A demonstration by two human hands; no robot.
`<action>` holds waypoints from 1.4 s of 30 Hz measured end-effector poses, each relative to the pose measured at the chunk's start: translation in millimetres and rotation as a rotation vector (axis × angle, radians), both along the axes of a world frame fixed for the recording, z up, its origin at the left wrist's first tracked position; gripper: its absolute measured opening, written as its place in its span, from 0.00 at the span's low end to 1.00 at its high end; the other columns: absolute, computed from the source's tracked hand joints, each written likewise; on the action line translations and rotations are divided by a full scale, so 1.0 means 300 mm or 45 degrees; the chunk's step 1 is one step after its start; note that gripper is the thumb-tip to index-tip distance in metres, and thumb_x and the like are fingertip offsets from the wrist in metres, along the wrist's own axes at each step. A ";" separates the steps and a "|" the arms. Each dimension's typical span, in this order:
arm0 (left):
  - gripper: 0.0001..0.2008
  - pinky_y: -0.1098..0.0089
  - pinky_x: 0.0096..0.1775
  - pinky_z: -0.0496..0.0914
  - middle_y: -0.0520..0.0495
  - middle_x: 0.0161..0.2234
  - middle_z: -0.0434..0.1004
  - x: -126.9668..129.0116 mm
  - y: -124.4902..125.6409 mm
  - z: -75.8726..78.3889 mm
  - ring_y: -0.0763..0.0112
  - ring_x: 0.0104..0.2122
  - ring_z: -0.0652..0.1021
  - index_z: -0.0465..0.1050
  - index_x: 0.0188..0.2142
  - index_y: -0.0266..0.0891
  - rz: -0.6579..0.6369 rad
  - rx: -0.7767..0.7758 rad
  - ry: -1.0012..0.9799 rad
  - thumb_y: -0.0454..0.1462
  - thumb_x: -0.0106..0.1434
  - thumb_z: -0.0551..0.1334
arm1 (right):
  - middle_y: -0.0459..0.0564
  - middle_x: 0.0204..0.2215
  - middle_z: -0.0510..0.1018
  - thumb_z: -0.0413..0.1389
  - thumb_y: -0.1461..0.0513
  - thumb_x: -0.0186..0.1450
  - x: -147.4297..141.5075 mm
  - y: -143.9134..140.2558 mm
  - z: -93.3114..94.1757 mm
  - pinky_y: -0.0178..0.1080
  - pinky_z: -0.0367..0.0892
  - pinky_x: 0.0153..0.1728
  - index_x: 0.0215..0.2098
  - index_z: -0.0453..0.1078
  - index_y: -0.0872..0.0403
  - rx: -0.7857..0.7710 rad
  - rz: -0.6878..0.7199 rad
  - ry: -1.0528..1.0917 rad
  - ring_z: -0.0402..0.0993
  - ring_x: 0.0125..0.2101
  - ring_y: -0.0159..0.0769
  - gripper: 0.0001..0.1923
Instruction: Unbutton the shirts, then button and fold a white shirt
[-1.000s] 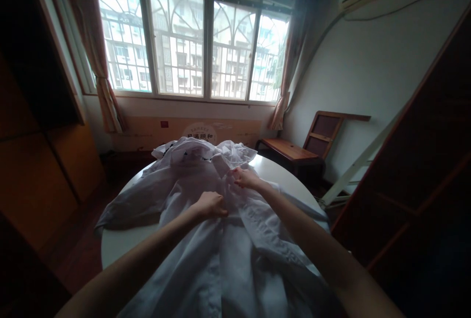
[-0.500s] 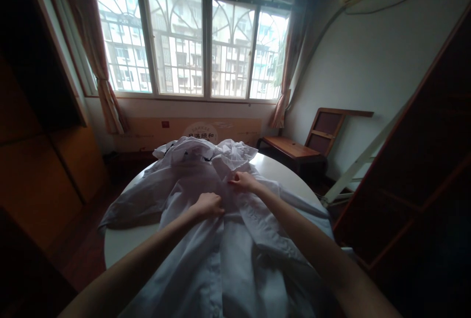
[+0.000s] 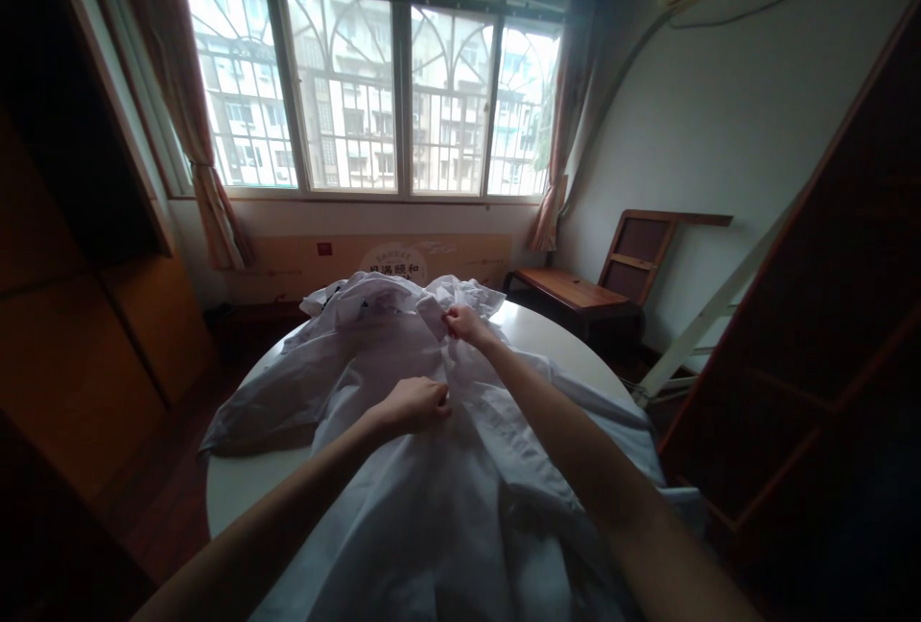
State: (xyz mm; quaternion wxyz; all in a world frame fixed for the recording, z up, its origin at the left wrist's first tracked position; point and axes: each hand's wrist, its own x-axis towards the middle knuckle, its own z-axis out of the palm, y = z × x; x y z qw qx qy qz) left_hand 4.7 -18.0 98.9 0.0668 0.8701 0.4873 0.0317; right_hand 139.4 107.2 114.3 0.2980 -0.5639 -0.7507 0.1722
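Note:
A white garment [image 3: 389,488] with long sleeves, seemingly a button-front shirt or coat, lies spread over a round white table [image 3: 245,488]. Its far end is bunched around the collar. My left hand [image 3: 417,404] is closed on the front edge of the cloth near the middle. Farther up, near the collar, my right hand [image 3: 464,324] pinches the same front edge. Between the two hands the cloth is drawn up into a fold. My fingertips are partly hidden by the knuckles.
Behind the table a long cardboard box [image 3: 467,252] leans below the barred window [image 3: 345,104]. To the right stand a low wooden bench [image 3: 568,286] and a white metal frame [image 3: 683,344]. A dark wooden panel [image 3: 784,392] slants along the right side; an orange cabinet [image 3: 151,334] is at left.
My right hand has moved up toward the collar and now grips the edge there. My left hand has shifted slightly right, pulling the cloth over the button strip.

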 end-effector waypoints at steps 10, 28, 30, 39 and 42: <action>0.14 0.71 0.25 0.62 0.48 0.19 0.71 0.036 0.012 -0.015 0.70 0.20 0.70 0.72 0.20 0.38 -0.322 -0.414 -0.052 0.41 0.56 0.54 | 0.48 0.28 0.76 0.49 0.67 0.60 0.003 0.002 0.021 0.28 0.63 0.25 0.37 0.67 0.57 -0.012 0.070 0.163 0.70 0.24 0.27 0.08; 0.11 0.71 0.41 0.66 0.44 0.37 0.73 0.051 0.227 -0.291 0.71 0.37 0.73 0.64 0.38 0.36 0.378 0.009 -1.069 0.29 0.55 0.53 | 0.45 0.22 0.69 0.54 0.65 0.48 0.162 -0.250 -0.123 0.30 0.53 0.23 0.24 0.67 0.56 -0.073 0.335 -0.548 0.62 0.23 0.29 0.04; 0.09 0.71 0.40 0.66 0.44 0.36 0.73 0.049 0.230 -0.307 0.71 0.36 0.73 0.64 0.37 0.36 0.385 0.020 -1.063 0.30 0.54 0.54 | 0.44 0.22 0.68 0.53 0.66 0.49 0.168 -0.247 -0.065 0.30 0.51 0.23 0.24 0.65 0.57 0.042 0.221 -0.438 0.60 0.23 0.28 0.03; 0.10 0.69 0.41 0.65 0.45 0.34 0.73 0.052 0.258 -0.348 0.68 0.35 0.72 0.68 0.35 0.35 0.245 0.093 -1.152 0.30 0.51 0.56 | 0.45 0.24 0.70 0.54 0.66 0.49 0.097 -0.357 0.084 0.29 0.54 0.25 0.30 0.68 0.57 0.073 0.399 -0.471 0.63 0.25 0.28 0.09; 0.12 0.66 0.44 0.64 0.45 0.37 0.74 0.045 0.260 -0.351 0.65 0.38 0.72 0.70 0.36 0.36 0.151 0.075 -1.133 0.30 0.50 0.57 | 0.45 0.21 0.70 0.56 0.61 0.52 0.080 -0.379 0.023 0.30 0.56 0.23 0.29 0.70 0.57 -0.450 0.796 -0.658 0.64 0.21 0.28 0.08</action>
